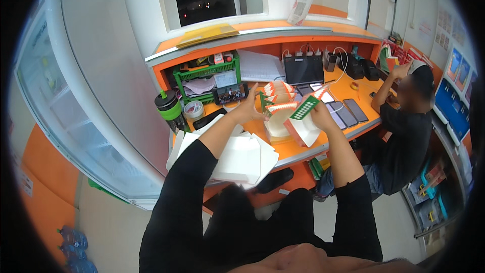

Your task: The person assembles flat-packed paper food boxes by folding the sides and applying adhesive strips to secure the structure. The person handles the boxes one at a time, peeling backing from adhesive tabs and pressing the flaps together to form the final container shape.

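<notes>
Right hand [319, 116] fingers grasping folded paper box [302, 127], left hand [248, 107] fingers touching box stack [277, 97]

Left hand [248, 107] and right hand [322, 117] raised, gripping.

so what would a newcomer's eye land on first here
First, the folded white paper box with a green-and-white checked edge, held up by the right hand over the bright orange counter. Next, the stack of nested red-and-white boxes at the left hand, with flat white sheets piled below.
</notes>
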Available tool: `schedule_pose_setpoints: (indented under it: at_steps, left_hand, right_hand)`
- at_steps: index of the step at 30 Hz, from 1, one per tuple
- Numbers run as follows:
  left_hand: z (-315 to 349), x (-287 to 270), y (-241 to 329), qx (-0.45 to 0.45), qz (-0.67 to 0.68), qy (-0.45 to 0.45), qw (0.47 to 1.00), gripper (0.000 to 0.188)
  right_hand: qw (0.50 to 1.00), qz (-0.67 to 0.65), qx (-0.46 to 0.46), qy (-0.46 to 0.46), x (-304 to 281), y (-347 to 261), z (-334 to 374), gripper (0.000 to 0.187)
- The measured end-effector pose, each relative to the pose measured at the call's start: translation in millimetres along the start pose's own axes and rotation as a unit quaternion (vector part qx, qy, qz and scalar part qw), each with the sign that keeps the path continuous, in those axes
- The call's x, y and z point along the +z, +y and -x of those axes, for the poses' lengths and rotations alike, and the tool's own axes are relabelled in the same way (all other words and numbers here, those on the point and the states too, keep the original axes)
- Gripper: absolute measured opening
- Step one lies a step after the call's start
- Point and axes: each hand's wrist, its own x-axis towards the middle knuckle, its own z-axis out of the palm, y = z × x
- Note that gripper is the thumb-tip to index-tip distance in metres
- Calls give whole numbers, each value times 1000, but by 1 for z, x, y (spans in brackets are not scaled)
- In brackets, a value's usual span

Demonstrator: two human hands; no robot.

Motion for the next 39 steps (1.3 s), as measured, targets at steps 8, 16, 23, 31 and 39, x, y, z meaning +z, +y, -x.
schedule_pose_setpoints:
  at_steps: [8,16,23,31,39]
  left_hand:
    - [-8,10,16,-61,141,-3,988,88]
    - [-7,11,4,-28,194,-71,978,62]
    - [11,1,28,-104,164,-131,972,82]
    - [15,25,13,-123,191,-104,968,103]
    - [51,-12,53,-244,-46,-71,966,102]
  right_hand:
    - [994,100,46,-13,15,-40,-44,33]
    - [979,171,101,40,54,-31,-54,30]
    - [976,209,14,56,67,6,-48,28]
    - [944,311,101,-50,76,21,-44,27]
    - [972,158,141,-96,38,3,-22,46]
